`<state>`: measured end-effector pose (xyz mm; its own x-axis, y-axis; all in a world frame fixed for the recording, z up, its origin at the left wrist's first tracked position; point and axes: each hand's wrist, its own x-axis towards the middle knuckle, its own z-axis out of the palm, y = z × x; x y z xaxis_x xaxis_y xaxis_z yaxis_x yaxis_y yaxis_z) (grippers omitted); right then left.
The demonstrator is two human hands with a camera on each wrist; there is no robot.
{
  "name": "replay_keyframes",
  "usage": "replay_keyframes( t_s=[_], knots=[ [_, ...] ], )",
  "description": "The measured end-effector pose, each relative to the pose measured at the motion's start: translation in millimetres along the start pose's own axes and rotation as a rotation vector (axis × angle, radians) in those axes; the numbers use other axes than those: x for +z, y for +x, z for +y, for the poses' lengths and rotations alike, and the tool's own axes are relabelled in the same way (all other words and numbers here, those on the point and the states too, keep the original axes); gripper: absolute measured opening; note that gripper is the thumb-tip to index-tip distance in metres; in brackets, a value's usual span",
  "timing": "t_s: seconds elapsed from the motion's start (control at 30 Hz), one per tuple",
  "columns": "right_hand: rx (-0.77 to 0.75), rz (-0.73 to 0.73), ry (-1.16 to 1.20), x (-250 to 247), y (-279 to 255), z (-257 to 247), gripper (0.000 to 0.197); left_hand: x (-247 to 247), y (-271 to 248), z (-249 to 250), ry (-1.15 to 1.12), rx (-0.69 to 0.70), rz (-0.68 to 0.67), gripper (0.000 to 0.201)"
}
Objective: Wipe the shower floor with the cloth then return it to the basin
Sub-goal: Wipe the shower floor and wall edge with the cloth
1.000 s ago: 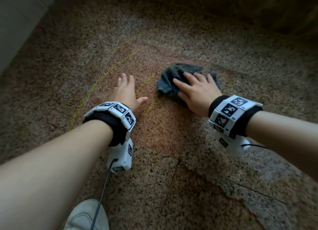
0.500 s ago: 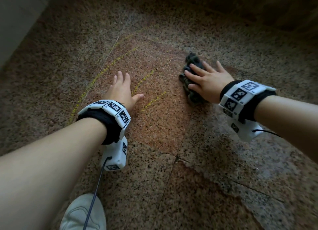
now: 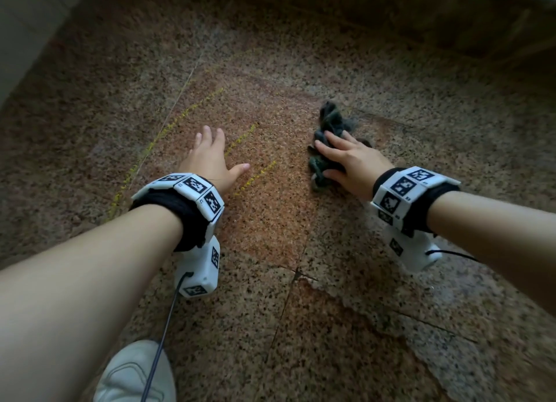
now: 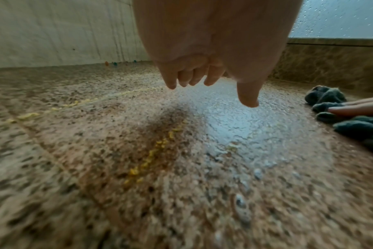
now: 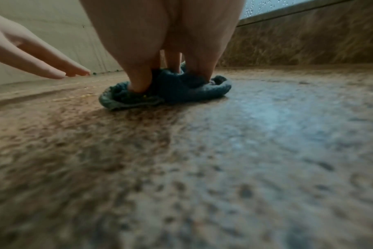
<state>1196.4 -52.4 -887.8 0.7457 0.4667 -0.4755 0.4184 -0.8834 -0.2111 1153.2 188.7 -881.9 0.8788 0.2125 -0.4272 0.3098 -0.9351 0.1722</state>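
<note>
Bunched narrower now than a second ago, the cloth [image 3: 329,131] is lying on the shower floor [image 3: 391,296] under the flat-pressing right hand [image 3: 353,161]. Left hand [image 3: 210,161] is hovering spread, empty. Better spreading cloth wide, pressing evenly.

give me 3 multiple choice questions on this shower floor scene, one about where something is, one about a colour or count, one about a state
1. Where is the cloth?
A. hanging on the wall
B. on the floor under the right hand
C. under the left hand

2. What colour are the streaks on the floor?
A. yellow
B. purple
C. white

3. How is the left hand?
A. curled round the cloth
B. gripping the shoe
C. fingers extended, holding nothing

Answers:
1. B, the right hand presses its fingers onto the bunched cloth on the floor.
2. A, the head view shows thin yellow lines near the left hand.
3. C, the left wrist view shows its fingers pointing at bare floor, apart from the cloth.
</note>
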Motion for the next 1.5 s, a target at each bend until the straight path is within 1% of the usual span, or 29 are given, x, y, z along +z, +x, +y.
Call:
replay_keyframes(
  t_s=[0.13,0.27,0.43,0.57,0.63,0.7,0.77,0.83,0.9,0.93,1.0,1.13,1.23,1.3,1.4,1.5],
  knots=[
    [0.011,0.042,0.075,4,12,-19,0.059,1,-3,-8,-0.002,-0.026,0.001,0.084],
    [-0.098,0.024,0.079,11,22,-46,0.059,4,-7,-22,0.016,-0.066,-0.02,0.085],
    [-0.309,-0.085,-0.066,17,30,-85,0.058,4,-10,-32,-0.011,-0.102,-0.012,0.087],
    [-0.387,-0.064,-0.234,8,37,-78,0.06,4,-12,-33,-0.007,-0.104,-0.01,0.085],
    [-0.357,-0.032,-0.254,5,36,-65,0.058,4,-13,-33,-0.005,-0.096,-0.007,0.085],
    [-0.257,0.012,-0.186,-1,32,-49,0.058,5,-13,-33,-0.004,-0.089,-0.007,0.084],
    [-0.177,0.016,-0.094,-8,25,-33,0.06,5,-13,-33,-0.005,-0.086,-0.013,0.084],
    [-0.178,-0.048,-0.057,-13,19,-19,0.061,4,-13,-32,-0.004,-0.085,-0.015,0.084],
    [-0.221,-0.131,-0.1,-14,15,-10,0.065,4,-13,-31,-0.002,-0.084,-0.016,0.084],
    [-0.241,-0.147,-0.129,-12,14,-8,0.066,4,-14,-30,-0.001,-0.082,-0.017,0.084],
    [-0.257,-0.108,-0.145,-8,13,-7,0.064,4,-15,-30,0.007,-0.075,-0.019,0.084],
    [-0.197,0.032,-0.033,5,18,-26,0.058,4,-16,-33,0.0,-0.073,-0.016,0.083],
    [-0.159,0.089,0.067,13,25,-52,0.057,6,-16,-38,0.001,-0.093,-0.027,0.084],
    [-0.176,0.089,0.103,14,32,-72,0.056,7,-17,-42,0.003,-0.11,-0.031,0.085],
    [-0.268,0.03,0.065,19,37,-99,0.056,8,-19,-47,-0.007,-0.126,-0.025,0.084],
    [-0.318,-0.015,0.019,21,40,-106,0.056,9,-19,-51,-0.02,-0.131,-0.025,0.084]
  ],
)
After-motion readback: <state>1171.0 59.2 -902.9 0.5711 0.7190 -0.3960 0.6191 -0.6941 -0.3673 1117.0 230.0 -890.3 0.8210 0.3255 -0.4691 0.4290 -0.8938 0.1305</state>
